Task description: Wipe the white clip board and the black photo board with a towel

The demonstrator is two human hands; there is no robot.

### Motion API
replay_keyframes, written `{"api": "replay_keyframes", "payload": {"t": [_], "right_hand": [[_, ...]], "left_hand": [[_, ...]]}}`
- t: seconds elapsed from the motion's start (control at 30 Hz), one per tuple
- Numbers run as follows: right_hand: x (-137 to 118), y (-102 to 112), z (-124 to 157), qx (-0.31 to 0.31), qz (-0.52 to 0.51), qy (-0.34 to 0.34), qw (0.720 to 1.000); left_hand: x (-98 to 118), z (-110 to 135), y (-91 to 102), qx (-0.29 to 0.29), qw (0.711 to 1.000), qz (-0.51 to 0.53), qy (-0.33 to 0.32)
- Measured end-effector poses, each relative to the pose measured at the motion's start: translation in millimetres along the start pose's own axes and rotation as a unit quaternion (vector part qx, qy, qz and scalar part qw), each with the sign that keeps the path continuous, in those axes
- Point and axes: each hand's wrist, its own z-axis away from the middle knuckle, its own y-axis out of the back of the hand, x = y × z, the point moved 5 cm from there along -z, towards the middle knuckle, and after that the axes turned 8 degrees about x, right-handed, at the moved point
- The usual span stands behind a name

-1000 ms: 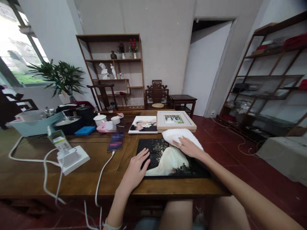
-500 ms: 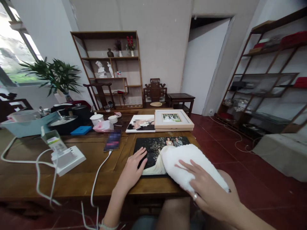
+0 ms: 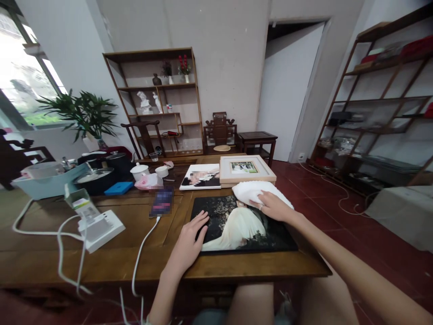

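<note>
A large dark photo print (image 3: 243,225) of a figure in a white dress lies flat at the front of the wooden table (image 3: 101,262). My left hand (image 3: 189,241) rests open and flat on its left edge. My right hand (image 3: 274,205) presses a white cloth (image 3: 253,192) onto the print's far right corner, fingers spread over the cloth.
A light wooden picture frame (image 3: 245,169) and an unframed photo (image 3: 201,176) lie behind the print. A phone (image 3: 161,201) with a white cable, a power strip (image 3: 99,230), pots, bowls and a blue tub (image 3: 47,178) crowd the table's left. Shelves line the walls.
My right hand swept the cloth from the far corner down to the near right edge of the print, then back up to the far corner. The left hand stayed put.
</note>
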Motion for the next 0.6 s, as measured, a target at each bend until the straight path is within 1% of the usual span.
{"api": "replay_keyframes", "payload": {"t": [0.07, 0.13, 0.23, 0.33, 0.47, 0.53, 0.6], "right_hand": [[3, -1, -6, 0.005, 0.001, -0.011, 1.000], [0, 0, -5, 0.009, 0.004, -0.018, 1.000], [-14, 6, 9, 0.016, -0.011, -0.008, 1.000], [-32, 15, 38, 0.008, -0.045, 0.016, 0.999], [-53, 25, 89, -0.025, -0.089, 0.025, 0.995], [-61, 28, 113, -0.025, -0.108, 0.031, 0.993], [-67, 28, 128, -0.020, -0.120, 0.047, 0.991]], "left_hand": [[0, -1, 0.4, 0.000, 1.000, -0.002, 0.005], [1, -1, 0.9, -0.001, 1.000, -0.004, 0.006], [2, -1, 0.8, -0.005, 1.000, -0.007, 0.003], [1, -2, -0.4, -0.009, 1.000, -0.014, 0.001], [0, -1, -1.6, -0.010, 1.000, -0.023, 0.004], [0, 0, -1.6, -0.007, 1.000, -0.024, 0.001], [2, 0, -1.4, -0.007, 1.000, -0.027, -0.010]]}}
